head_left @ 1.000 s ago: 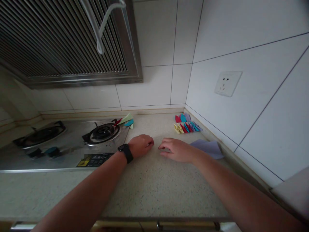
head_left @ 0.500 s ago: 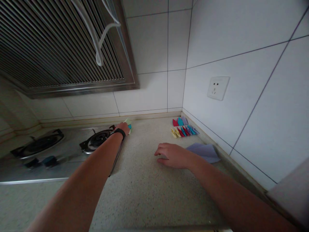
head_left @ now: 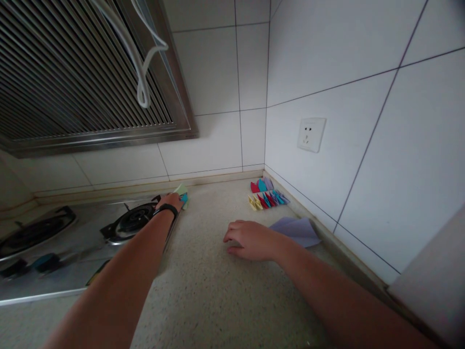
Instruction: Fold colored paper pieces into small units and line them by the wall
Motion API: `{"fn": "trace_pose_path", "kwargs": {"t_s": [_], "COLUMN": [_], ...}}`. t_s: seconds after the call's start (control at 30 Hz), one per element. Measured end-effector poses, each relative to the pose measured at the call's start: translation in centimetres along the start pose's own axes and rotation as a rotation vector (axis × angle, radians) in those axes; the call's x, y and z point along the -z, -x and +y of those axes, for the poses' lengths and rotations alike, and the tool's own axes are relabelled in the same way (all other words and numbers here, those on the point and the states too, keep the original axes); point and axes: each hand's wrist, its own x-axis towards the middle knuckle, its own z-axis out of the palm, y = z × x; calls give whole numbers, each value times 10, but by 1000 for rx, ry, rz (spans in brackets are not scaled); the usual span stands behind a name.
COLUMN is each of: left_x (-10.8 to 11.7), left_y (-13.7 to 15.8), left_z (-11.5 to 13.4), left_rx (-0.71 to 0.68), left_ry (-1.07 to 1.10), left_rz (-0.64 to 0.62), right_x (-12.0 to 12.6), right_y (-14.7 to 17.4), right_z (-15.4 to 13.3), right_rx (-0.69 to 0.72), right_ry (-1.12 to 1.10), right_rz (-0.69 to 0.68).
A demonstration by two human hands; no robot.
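Observation:
My left hand (head_left: pixel 170 200), a black band on its wrist, reaches to the far edge of the stove beside light green paper (head_left: pixel 180 189) and a small blue paper piece (head_left: pixel 184 198). Its fingers are hidden, so I cannot see whether they grip the paper. My right hand (head_left: pixel 247 239) rests low over the counter, fingers loosely curled and thumb apart, holding nothing. Just behind its wrist lies a lilac paper sheet (head_left: pixel 298 231). Farther back are a row of small folded paper pieces (head_left: pixel 269 199) in several colours and a shorter group with a red folded piece (head_left: pixel 255 187).
To the left is a gas stove (head_left: pixel 87 237) with two burners and knobs. A range hood (head_left: pixel 90 82) with a dangling white cable (head_left: pixel 143 92) hangs above it. Tiled walls meet at the back corner; a socket (head_left: pixel 311 134) is on the right wall.
The view has turned slightly right, so everything sits farther left in the picture. Both hands keep nearly the same places relative to the counter and papers.

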Motion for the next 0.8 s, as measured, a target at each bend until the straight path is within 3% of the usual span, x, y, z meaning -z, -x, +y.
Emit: {"fn": "trace_pose_path", "kwargs": {"t_s": [0.3,0.43,0.53,0.6,0.7,0.8], "left_x": [8,14,19,22,24,26], "left_y": [17,60,107,135,161,169], "left_z": [15,45,66,74,77,76], "left_rx": [73,-27,-132,-207,-319,-471], "left_ry": [498,783,1151,1176,994,754], "left_rz": [43,-63,-298,-454,-640,-652], "right_x": [0,6,11,13,14,11], "right_y": [1,0,0,0,1,2], "right_z": [2,2,3,4,4,4], "right_rx": [-10,-77,-179,-245,-295,-265], "right_ry": [8,35,29,-11,-131,-239], "right_rz": [43,134,245,322,367,307]}}
